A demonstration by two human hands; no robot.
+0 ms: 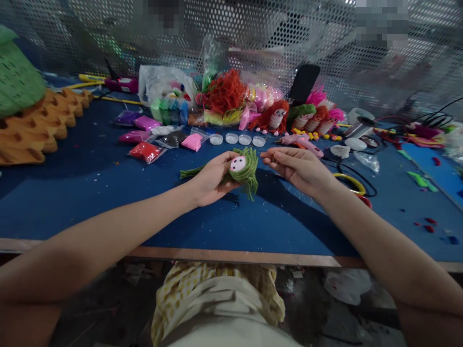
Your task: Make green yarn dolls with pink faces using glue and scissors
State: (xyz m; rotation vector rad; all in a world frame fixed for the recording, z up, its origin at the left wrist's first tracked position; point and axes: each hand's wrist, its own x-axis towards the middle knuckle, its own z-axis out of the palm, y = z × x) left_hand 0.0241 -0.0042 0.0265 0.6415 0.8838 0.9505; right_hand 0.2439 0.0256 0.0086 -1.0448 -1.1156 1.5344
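My left hand (pixel 213 180) is closed around a small doll with green yarn hair (pixel 251 168). The doll's pale pink face (pixel 238 164) has dark dots for eyes and points up toward me. Strands of green yarn (pixel 190 172) trail out to the left behind my hand. Just right of the doll, apart from it, my right hand (pixel 298 168) has thumb and fingertips pinched together; whatever is between them, if anything, is too small to make out. Beyond that hand lies a pink glue gun (pixel 302 142).
Small clay packets (pixel 145 152) and several round white lids (pixel 231 139) lie beyond my hands. Finished yarn dolls (pixel 278 118), orange yarn (pixel 226 91) and a black phone (pixel 304 83) stand at the back. An orange egg tray (pixel 39 127) is left; yellow-handled scissors (pixel 350 183) lie right.
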